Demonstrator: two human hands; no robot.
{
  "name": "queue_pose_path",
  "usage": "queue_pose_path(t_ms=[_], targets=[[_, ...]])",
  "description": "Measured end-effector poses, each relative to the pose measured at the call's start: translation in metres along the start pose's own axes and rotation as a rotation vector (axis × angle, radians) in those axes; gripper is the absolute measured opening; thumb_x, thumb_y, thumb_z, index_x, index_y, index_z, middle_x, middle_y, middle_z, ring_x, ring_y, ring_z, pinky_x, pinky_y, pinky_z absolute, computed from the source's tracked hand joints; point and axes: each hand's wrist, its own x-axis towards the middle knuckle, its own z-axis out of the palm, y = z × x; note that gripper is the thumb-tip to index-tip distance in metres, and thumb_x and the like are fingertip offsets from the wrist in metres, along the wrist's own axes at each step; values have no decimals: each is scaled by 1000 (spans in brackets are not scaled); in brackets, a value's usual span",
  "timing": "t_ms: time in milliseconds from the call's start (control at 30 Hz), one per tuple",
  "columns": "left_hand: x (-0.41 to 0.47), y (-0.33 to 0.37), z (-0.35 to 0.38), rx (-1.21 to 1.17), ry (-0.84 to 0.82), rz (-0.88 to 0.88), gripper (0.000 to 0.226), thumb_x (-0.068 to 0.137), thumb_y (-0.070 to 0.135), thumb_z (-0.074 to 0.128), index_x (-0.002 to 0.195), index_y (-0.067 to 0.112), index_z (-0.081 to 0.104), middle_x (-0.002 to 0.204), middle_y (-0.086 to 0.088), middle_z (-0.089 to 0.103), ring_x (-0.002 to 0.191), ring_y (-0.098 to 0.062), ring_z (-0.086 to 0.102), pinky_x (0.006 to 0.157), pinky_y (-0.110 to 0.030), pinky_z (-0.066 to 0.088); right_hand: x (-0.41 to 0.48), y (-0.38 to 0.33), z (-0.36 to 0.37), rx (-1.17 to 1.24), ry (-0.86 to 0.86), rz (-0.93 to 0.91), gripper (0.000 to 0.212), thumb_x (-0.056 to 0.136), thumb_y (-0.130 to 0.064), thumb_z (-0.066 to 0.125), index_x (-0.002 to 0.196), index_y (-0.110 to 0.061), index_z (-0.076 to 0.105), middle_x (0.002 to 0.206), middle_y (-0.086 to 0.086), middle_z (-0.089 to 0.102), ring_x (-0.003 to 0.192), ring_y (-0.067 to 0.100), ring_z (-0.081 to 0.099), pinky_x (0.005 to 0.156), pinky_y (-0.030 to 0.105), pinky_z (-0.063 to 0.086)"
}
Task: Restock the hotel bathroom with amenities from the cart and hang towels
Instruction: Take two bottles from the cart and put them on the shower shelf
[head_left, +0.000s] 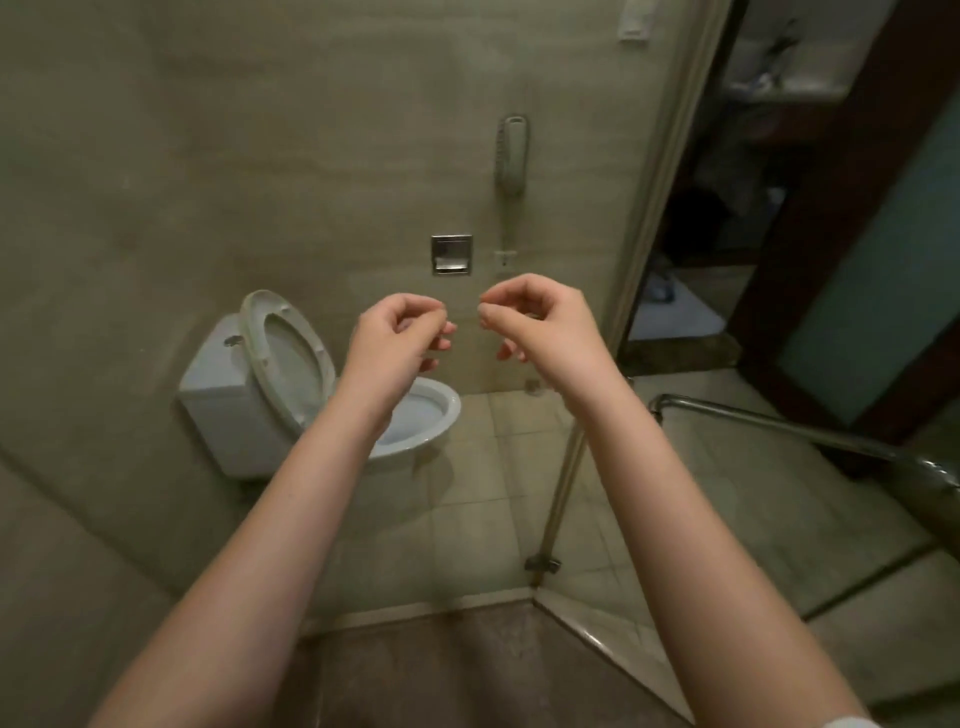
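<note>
Beige bathroom walls and a pale tiled floor fill the view, and no towel, amenity or cart shows anywhere in it, so whatever I am to restock is out of sight. My left hand (400, 332) and right hand (535, 317) are raised side by side, close but apart, each with fingers curled and thumb tip meeting forefinger tip. It looks like a pinch on something thin, yet I can see nothing in either. They hang in front of a recessed metal paper holder (451, 254) in the wall. Its flap hides the inside, so I cannot tell whether a roll is there, though I judge it the likeliest spot to refill. Below left, the toilet (448, 410) stands with its seat (288, 353) up against the tank, bowl open. A wall phone (511, 156) hangs above the holder. Right of my arms are a glass panel's upright bar (561, 488), a metal grab rail (779, 423), and a dark doorway (727, 208) with blurred shelves beyond.
</note>
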Motion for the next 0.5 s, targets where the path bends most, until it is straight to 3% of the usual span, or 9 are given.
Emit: queue_pose_path(t_ms=[200, 400, 500], targets=[[15, 0, 86, 4, -279, 12, 14, 91, 9, 52, 83, 18, 57, 77, 0, 64, 68, -11, 57, 62, -23, 43, -8, 21, -74, -70, 256, 98, 4, 84, -10, 67, 86, -12, 66, 94, 24, 68, 59, 11, 53, 42, 10, 39], [20, -22, 156, 31, -542, -39, 15, 90, 10, 52, 81, 21, 58, 77, 1, 64, 66, -9, 57, 59, -21, 42, -34, 52, -131, -140, 541, 277, 10, 89, -17, 63, 97, -12, 66, 88, 6, 67, 61, 8, 56, 43, 9, 41], [17, -30, 189, 54, -628, -85, 11, 91, 12, 52, 90, 19, 60, 80, 0, 64, 68, -11, 57, 62, -24, 44, -45, 75, -160, -212, 703, 355, 13, 90, -21, 60, 99, -13, 65, 82, 1, 65, 61, 8, 59, 47, 13, 42]])
